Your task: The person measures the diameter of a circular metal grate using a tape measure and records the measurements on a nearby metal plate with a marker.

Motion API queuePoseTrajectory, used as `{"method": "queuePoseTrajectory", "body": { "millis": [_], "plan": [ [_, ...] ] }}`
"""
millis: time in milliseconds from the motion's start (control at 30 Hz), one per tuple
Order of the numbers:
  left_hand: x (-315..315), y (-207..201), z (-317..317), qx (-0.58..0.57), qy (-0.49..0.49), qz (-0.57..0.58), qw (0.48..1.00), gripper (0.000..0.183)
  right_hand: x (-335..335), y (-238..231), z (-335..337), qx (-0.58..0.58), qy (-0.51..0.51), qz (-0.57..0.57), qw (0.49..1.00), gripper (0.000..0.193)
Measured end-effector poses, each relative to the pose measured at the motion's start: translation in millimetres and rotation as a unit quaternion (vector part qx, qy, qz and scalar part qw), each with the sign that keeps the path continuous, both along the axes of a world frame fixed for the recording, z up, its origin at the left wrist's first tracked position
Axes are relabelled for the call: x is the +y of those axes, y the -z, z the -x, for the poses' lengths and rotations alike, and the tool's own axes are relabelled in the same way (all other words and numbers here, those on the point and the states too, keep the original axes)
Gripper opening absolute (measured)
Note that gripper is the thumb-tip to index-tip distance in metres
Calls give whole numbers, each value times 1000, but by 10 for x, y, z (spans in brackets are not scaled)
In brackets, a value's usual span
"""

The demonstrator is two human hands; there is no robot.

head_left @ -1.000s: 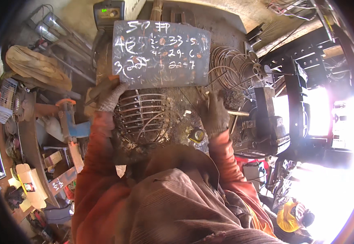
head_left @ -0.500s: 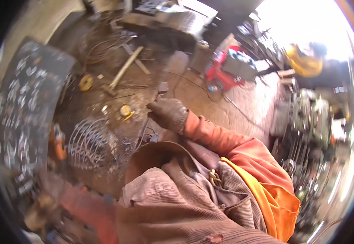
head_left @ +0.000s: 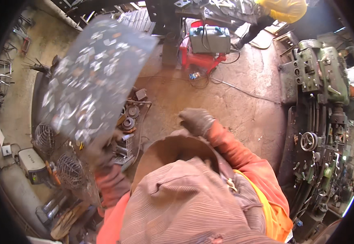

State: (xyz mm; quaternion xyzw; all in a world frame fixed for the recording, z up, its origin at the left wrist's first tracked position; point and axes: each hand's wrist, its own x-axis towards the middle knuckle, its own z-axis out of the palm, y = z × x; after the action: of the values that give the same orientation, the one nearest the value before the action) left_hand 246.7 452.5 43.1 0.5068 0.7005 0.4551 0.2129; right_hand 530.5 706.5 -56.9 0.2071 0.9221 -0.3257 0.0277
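A dark grey sheet point(head_left: 97, 53), scattered with pale bits or marks that are smeared by motion, slants across the upper left. My gloved left hand point(head_left: 103, 150) is at its near edge and grips it there; the fingers are blurred and partly hidden. In front of my body, my gloved right hand point(head_left: 197, 121) curls into a loose fist with nothing visible in it. Below the sheet's right edge, beside my left hand, several round metal parts point(head_left: 131, 118) sit near a wire basket point(head_left: 125, 148).
A green lathe point(head_left: 315, 81) lines the right side. Ahead, a grey machine point(head_left: 209, 40) rests on a red stand point(head_left: 201, 61), its cables trailing over the floor. Behind it is a person in yellow point(head_left: 284, 9). Round wire guards point(head_left: 69, 168) and a pale case point(head_left: 31, 160) are at left.
The sheet and my left hand have swung to the right and up in view. The surroundings have shifted as my head turned. My right hand stays curled, a little farther right.
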Motion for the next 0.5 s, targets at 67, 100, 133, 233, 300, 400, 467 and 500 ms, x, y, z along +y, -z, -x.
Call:
{"method": "queuePoseTrajectory", "body": {
  "millis": [67,100,133,233,300,400,467,500],
  "plan": [
    [677,206,-554,-51,-28,10,998,28,377,-137,-686,-28,70,2,997,22],
    [925,138,-893,12,-39,27,999,27,516,-11,-968,24,96,7,995,23],
    [1271,156,-1095,-22,-5,28,999,26,652,144,-1291,74,145,14,987,24],
    [2100,475,-1607,-251,10,30,968,16,1047,468,-2015,68,221,34,972,26],
    [2362,501,-1770,-443,-2,27,896,26,1104,490,-2175,81,220,46,971,28],
    [2521,643,-1737,-397,20,43,917,27,924,626,-2141,100,232,45,967,31],
    [2539,833,-1660,-260,52,34,964,28,809,585,-2082,89,240,130,958,29],
    [2544,882,-1592,-211,61,28,975,28,711,905,-2088,118,256,168,945,30]
  ]
}}
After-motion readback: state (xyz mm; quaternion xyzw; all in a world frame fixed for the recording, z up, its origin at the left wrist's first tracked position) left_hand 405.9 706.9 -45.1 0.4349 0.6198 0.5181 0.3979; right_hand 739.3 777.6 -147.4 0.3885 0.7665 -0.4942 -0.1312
